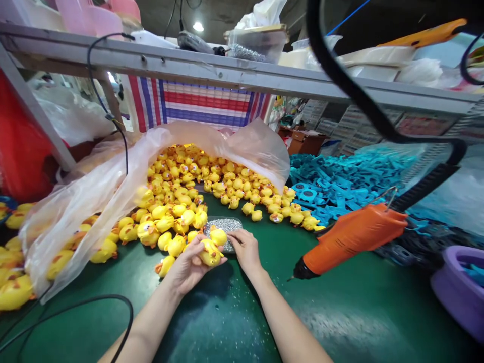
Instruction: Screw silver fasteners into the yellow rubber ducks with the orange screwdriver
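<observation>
My left hand grips a yellow toy duck just above the green table. My right hand reaches to the near edge of a small tray of silver screws, its fingertips pinched together at the tray's rim; whether a screw is between them cannot be seen. A big heap of yellow ducks spills out of a clear plastic bag right behind both hands.
An orange electric screwdriver hangs on a black cable at the right, tip pointing down-left. Blue plastic parts are piled behind it. A purple tub stands at the far right. A black cable lies at the lower left. A metal shelf runs overhead.
</observation>
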`<state>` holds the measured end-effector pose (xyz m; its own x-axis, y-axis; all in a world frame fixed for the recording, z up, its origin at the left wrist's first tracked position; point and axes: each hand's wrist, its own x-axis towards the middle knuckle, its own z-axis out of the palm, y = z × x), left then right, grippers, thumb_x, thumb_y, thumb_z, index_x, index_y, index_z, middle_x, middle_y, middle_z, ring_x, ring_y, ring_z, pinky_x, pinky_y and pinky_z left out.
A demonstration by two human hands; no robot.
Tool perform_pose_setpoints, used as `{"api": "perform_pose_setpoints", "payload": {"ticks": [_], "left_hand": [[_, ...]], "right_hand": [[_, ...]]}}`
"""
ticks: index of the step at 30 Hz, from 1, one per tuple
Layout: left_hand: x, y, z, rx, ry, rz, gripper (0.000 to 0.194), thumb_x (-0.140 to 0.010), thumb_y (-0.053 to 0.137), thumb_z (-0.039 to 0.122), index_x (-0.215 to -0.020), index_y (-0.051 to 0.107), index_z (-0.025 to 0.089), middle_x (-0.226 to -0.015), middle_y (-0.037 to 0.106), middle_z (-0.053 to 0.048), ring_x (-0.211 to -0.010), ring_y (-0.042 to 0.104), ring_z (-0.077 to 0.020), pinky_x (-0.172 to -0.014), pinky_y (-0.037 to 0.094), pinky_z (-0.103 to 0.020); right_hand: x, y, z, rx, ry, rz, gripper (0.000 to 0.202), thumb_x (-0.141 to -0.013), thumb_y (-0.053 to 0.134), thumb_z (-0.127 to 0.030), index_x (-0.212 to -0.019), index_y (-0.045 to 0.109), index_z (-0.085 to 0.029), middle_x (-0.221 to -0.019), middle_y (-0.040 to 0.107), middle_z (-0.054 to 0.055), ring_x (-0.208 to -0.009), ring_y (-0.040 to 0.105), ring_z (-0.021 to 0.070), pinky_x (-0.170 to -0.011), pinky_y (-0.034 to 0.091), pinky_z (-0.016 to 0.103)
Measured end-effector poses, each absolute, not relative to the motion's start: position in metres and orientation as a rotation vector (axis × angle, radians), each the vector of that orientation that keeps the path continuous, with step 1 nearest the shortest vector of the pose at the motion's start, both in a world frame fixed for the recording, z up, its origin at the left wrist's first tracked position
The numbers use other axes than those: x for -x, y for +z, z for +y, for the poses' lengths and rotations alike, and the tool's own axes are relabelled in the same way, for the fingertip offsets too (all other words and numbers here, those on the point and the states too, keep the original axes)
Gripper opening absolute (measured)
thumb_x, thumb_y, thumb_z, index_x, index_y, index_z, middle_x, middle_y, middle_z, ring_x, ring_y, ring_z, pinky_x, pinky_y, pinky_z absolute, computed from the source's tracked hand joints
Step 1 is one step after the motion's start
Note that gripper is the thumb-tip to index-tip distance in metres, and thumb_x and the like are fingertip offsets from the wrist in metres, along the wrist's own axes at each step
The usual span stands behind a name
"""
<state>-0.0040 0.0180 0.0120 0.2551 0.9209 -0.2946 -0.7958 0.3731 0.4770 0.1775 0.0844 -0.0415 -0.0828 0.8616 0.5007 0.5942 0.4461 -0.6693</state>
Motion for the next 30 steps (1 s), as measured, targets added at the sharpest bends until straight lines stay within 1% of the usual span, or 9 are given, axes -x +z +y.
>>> {"api": "perform_pose_setpoints", "payload": {"ticks": [4, 7, 10, 14, 16, 19, 21, 24, 30], "left_hand": [[0.002, 0.018, 0.02, -0.113, 1.201, 0.65, 0.007, -0.083, 0.058, 0.021, -0.084, 0.053, 0.017, -0.086, 0.068, -0.008, -0.08, 0.07, -0.0243, -0.086, 0.055, -0.055], [0.001, 0.022, 0.019, -0.123, 1.227, 0.609, 0.005, -0.082, 0.055, 0.016, -0.086, 0.053, 0.017, -0.09, 0.067, -0.008, -0.085, 0.07, -0.0254, -0.086, 0.055, -0.053], [0.002, 0.023, 0.017, -0.163, 1.251, 0.561, 0.021, -0.076, 0.059, 0.013, -0.095, 0.053, 0.019, -0.102, 0.066, -0.007, -0.093, 0.069, -0.0239, -0.091, 0.053, -0.05], [0.007, 0.023, 0.014, -0.225, 1.219, 0.538, 0.069, -0.069, 0.069, 0.014, -0.13, 0.043, 0.032, -0.12, 0.062, -0.006, -0.096, 0.068, -0.0226, -0.092, 0.051, -0.049], [0.008, 0.024, 0.012, -0.273, 1.195, 0.543, 0.087, -0.063, 0.074, 0.015, -0.138, 0.036, 0.036, -0.12, 0.063, -0.005, -0.094, 0.068, -0.0221, -0.092, 0.052, -0.046], [0.006, 0.027, 0.008, -0.373, 1.16, 0.576, 0.098, -0.052, 0.08, 0.015, -0.14, 0.04, 0.032, -0.114, 0.065, -0.005, -0.088, 0.068, -0.0204, -0.086, 0.053, -0.038], [0.001, 0.026, 0.006, -0.464, 1.147, 0.658, 0.093, -0.048, 0.082, 0.016, -0.134, 0.048, 0.028, -0.109, 0.065, -0.004, -0.08, 0.066, -0.0172, -0.078, 0.054, -0.032], [-0.009, 0.019, 0.005, -0.661, 1.167, 0.891, 0.071, -0.051, 0.083, 0.02, -0.118, 0.059, 0.022, -0.096, 0.065, -0.002, -0.071, 0.061, -0.0132, -0.068, 0.051, -0.027], [-0.018, -0.001, 0.009, -1.261, 1.257, 1.313, 0.029, -0.063, 0.072, 0.023, -0.09, 0.064, 0.017, -0.086, 0.069, -0.003, -0.08, 0.061, -0.0197, -0.074, 0.047, -0.03]], "right_hand": [[-0.173, -0.044, 0.082, 1.211, 0.4, -1.685, 0.017, -0.086, 0.059, -0.023, -0.085, 0.076, -0.022, -0.083, 0.075, 0.006, -0.081, 0.066, 0.0211, -0.077, 0.046, 0.034], [-0.17, -0.044, 0.081, 1.187, 0.448, -1.622, 0.017, -0.084, 0.059, -0.023, -0.085, 0.076, -0.022, -0.084, 0.075, 0.006, -0.082, 0.067, 0.0214, -0.079, 0.047, 0.035], [-0.168, -0.04, 0.08, 1.162, 0.513, -1.551, 0.016, -0.081, 0.061, -0.024, -0.082, 0.076, -0.023, -0.082, 0.074, 0.006, -0.08, 0.066, 0.0211, -0.078, 0.049, 0.035], [-0.165, -0.031, 0.075, 1.13, 0.626, -1.427, 0.015, -0.079, 0.063, -0.027, -0.081, 0.077, -0.023, -0.083, 0.074, 0.006, -0.081, 0.066, 0.0205, -0.076, 0.051, 0.033], [-0.162, -0.025, 0.071, 1.118, 0.697, -1.348, 0.014, -0.078, 0.065, -0.03, -0.081, 0.077, -0.022, -0.084, 0.074, 0.006, -0.082, 0.067, 0.0208, -0.076, 0.052, 0.034], [-0.158, -0.017, 0.064, 1.097, 0.843, -1.24, 0.017, -0.075, 0.069, -0.033, -0.083, 0.077, -0.021, -0.083, 0.075, 0.007, -0.075, 0.067, 0.0205, -0.073, 0.054, 0.035], [-0.155, -0.01, 0.059, 1.068, 0.958, -1.202, 0.019, -0.073, 0.071, -0.035, -0.084, 0.077, -0.021, -0.082, 0.075, 0.007, -0.073, 0.067, 0.0198, -0.072, 0.054, 0.035], [-0.153, -0.001, 0.053, 1.008, 1.111, -1.205, 0.016, -0.068, 0.076, -0.036, -0.078, 0.078, -0.023, -0.081, 0.074, 0.005, -0.078, 0.066, 0.0189, -0.075, 0.054, 0.033], [-0.147, 0.006, 0.043, 0.911, 1.34, -1.309, 0.019, -0.059, 0.084, -0.041, -0.071, 0.079, -0.027, -0.082, 0.065, 0.002, -0.081, 0.061, 0.0164, -0.076, 0.052, 0.031]]}}
